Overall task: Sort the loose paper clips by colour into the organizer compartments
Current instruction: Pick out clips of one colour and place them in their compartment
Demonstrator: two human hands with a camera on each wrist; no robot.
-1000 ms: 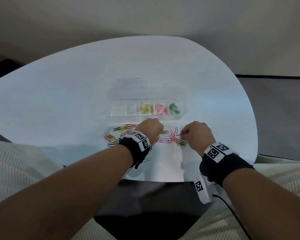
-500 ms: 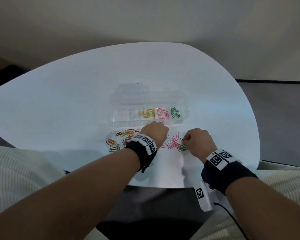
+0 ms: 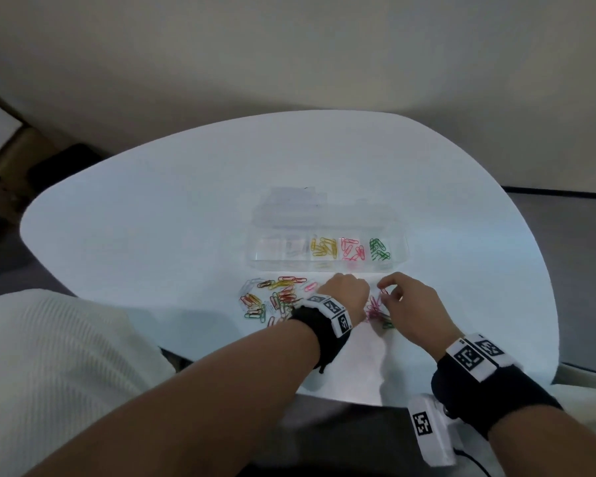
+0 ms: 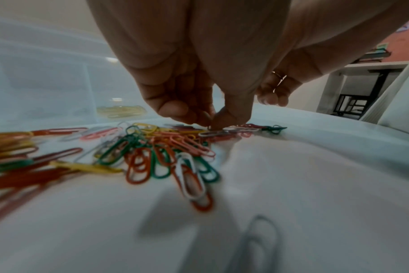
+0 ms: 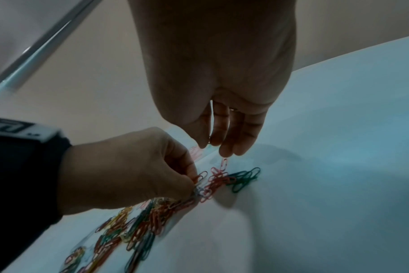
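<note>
The right hand (image 3: pixel 412 309) pinches one red clip (image 3: pixel 384 291) between thumb and fingertips, just in front of the organizer (image 3: pixel 398 254) on the side nearest the person. The left hand (image 3: pixel 346 294) is curled with thumb and forefinger closed on a clip at the edge of the loose pile (image 3: pixel 272 299); which clip, and its colour, cannot be told with certainty. Judged from this, the step in hand is lifting single clips free for transfer. To do it well, pull the clip along its own length so that its loops slide out of neighbouring clips, not sideways, which would drag a chain. Check that only one clip hangs from the fingers before moving over the organizer. The red clip appears in the right wrist view (image 5: pixel 224 163) to hang with its long axis roughly vertical, rounded end down toward the pile. The compartment holding red clips (image 3: pixel 352 249) lies between the yellow and green ones.
</note>
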